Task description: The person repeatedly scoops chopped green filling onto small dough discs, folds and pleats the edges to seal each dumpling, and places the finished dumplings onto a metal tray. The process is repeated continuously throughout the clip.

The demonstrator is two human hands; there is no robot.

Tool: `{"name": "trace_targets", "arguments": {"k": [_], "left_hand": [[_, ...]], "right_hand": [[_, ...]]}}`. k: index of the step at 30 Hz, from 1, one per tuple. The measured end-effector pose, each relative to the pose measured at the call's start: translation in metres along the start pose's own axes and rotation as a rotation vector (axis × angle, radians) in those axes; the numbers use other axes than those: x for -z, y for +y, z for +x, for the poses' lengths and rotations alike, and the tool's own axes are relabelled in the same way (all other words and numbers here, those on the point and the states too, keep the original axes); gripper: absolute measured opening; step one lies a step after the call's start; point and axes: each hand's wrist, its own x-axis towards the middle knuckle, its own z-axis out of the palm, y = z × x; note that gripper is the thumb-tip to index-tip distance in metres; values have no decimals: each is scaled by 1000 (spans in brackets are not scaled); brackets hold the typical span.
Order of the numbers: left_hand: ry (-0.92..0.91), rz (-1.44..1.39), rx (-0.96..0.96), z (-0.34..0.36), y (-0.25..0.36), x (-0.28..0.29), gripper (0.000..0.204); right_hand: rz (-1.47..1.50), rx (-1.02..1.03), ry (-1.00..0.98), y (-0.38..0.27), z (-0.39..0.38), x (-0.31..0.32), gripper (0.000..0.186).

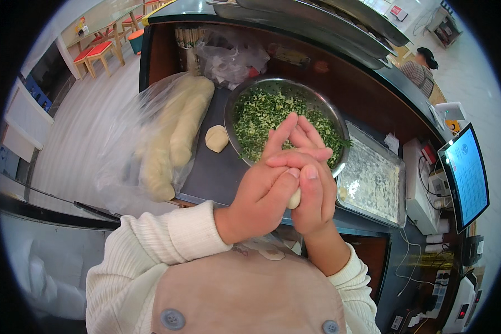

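Observation:
Both hands are together over the near edge of a steel bowl [324, 106] of chopped green filling [257, 117]. My left hand [261, 192] and my right hand [315, 195] are closed around a small piece of pale dough [294, 200], with thumbs side by side on top. Only the dough's lower end shows; the fingers cover the rest. Some fingertips point forward over the filling. Left of the bowl, a round dough piece [216, 138] rests on the dark counter [209, 177]. Farther left lie long dough rolls [190, 119], partly under a clear plastic sheet [119, 158].
A floured metal tray [373, 181] stands right of the bowl, with a screen [466, 175] and cables beyond. Behind the bowl are a plastic bag [228, 53] and a raised shelf holding stacked trays [317, 36]. A person [418, 72] is at the far right.

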Motion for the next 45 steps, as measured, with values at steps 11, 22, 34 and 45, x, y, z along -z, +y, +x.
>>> {"name": "trace_targets", "arguments": {"k": [11, 22, 34, 45], "left_hand": [[175, -267, 267, -7, 2, -9, 38], [-129, 922, -202, -6, -30, 37, 71], [0, 770, 60, -8, -24, 30, 16], [34, 166, 423, -17, 4, 23, 38]], "right_hand": [[-38, 61, -79, 9, 1, -1, 44], [1047, -905, 270, -6, -35, 4, 44], [1021, -1032, 424, -2, -39, 7, 36], [-63, -539, -37, -26, -32, 16, 25]]}}
